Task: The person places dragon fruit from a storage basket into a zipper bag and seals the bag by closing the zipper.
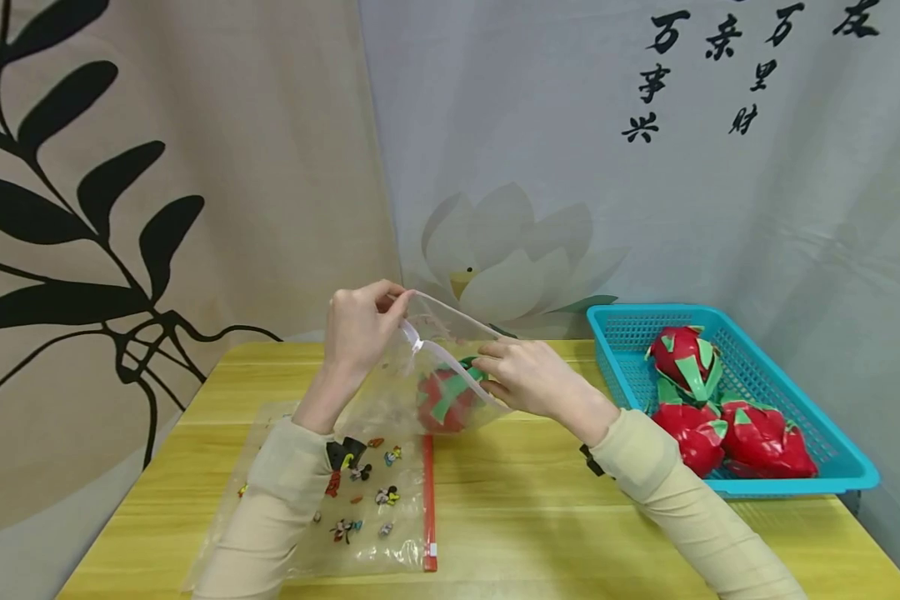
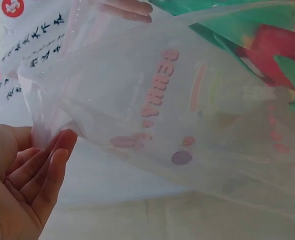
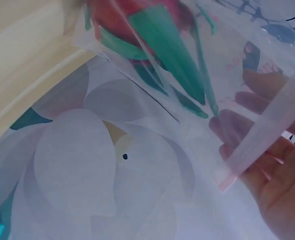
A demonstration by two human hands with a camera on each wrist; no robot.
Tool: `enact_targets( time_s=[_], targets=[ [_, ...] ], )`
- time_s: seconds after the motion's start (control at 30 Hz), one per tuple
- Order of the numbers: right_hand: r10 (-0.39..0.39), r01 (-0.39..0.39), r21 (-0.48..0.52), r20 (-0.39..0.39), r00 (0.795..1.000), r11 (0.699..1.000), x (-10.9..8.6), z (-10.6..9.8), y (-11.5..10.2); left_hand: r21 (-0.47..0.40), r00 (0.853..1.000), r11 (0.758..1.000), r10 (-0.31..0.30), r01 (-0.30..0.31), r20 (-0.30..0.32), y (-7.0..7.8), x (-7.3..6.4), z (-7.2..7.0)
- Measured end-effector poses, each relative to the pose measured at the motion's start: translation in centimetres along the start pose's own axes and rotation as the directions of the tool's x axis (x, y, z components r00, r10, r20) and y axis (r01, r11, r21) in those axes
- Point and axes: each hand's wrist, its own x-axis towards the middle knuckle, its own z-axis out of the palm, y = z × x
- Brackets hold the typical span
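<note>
We pinch a top corner of a translucent, white-edged plastic zip bag with the left hand, while the right hand reaches into its mouth, fingers loosely extended. Inside, we see a round red, green-leaved dragon fruit, near a rectangular blue plastic basket.
</note>
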Motion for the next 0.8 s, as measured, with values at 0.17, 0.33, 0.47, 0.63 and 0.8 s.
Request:
enact_targets(
  time_s=[0.17,0.33,0.47,0.63,0.8],
  targets=[
    [0.012,-0.008,0.067,-0.056,0.998,0.998,-0.7,-0.2,0.3,-0.029,0.999,1.000,-0.007,0.008,0.050,0.2,0.0,0.1],
    [0.000,0.019,0.101,-0.183,0.983,0.995,-1.8,-1.0,0.6,-0.051,0.998,0.999,0.008,-0.006,0.059,0.5,-0.1,0.4],
    [-0.012,0.050,0.118,-0.303,0.953,0.992,-2.6,-1.9,1.2,-0.052,0.998,0.998,0.024,-0.021,0.063,0.9,-0.1,0.7],
    [0.098,-0.062,0.115,-0.343,0.934,0.991,-3.9,-2.7,3.1,-0.034,0.996,0.998,0.048,-0.045,0.080,1.4,-0.1,1.2],
    [0.395,-0.382,0.104,-0.200,0.897,0.918,-6.5,-2.6,7.0,-0.029,0.993,0.997,0.070,-0.067,0.094,1.8,-0.2,1.7]
  ],
)
